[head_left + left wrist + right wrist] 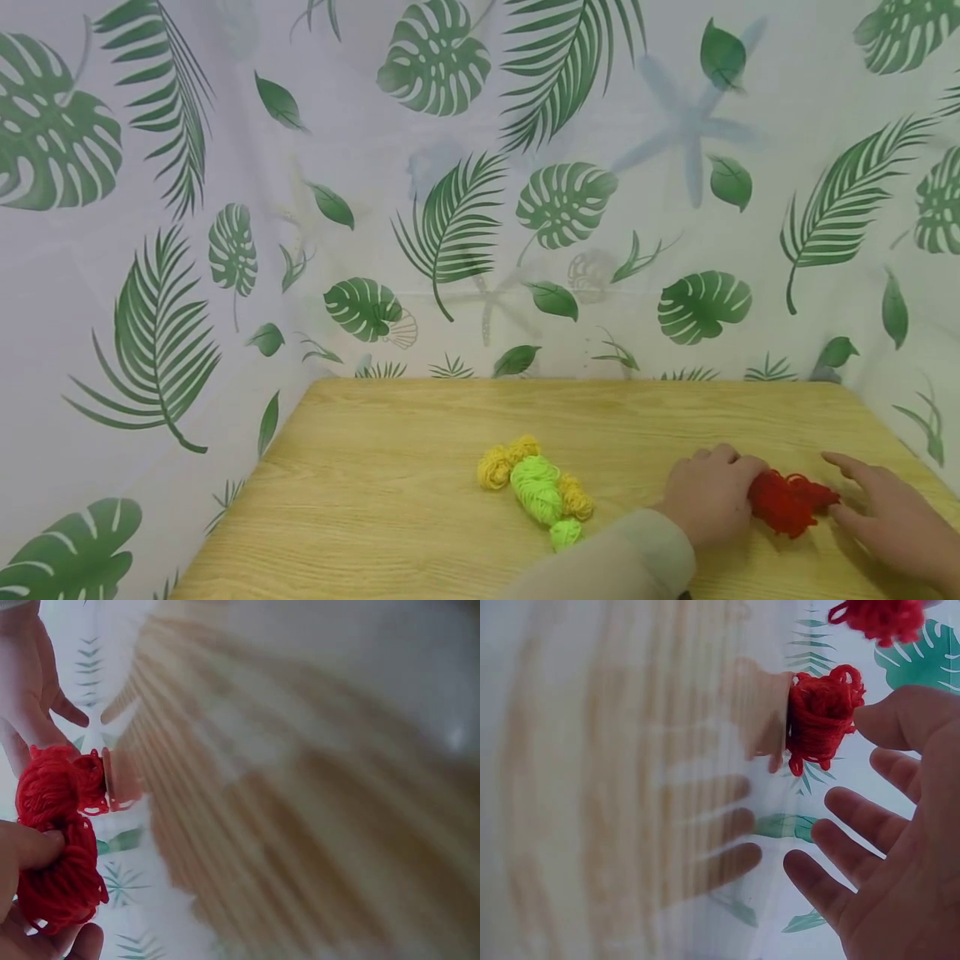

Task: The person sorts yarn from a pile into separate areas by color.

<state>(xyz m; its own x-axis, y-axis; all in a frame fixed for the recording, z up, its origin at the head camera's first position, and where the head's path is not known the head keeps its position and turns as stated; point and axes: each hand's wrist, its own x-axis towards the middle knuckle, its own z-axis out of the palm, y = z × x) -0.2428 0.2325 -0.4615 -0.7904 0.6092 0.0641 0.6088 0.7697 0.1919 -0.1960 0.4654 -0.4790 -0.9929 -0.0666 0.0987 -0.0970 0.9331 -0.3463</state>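
Note:
My left hand (712,496) grips a bundle of red yarn (783,507) low over the right side of the table. In the left wrist view its thumb presses into the middle of this red bundle (64,874), with fingers beneath. A smaller ball of red yarn (821,716) rests on the tabletop beside the bundle. My right hand (892,517) is just right of the small ball, fingers spread and fairly straight. Its thumb tip is right at the ball's edge in the right wrist view, and the other fingers stand apart from it.
Left of my hands, a cluster of yarn balls lies on the wooden table (360,500): yellow yarn (495,468), a large green ball (538,490), another yellow ball (576,498) and a small green one (566,533). A leaf-patterned curtain (600,317) stands behind and beside the table.

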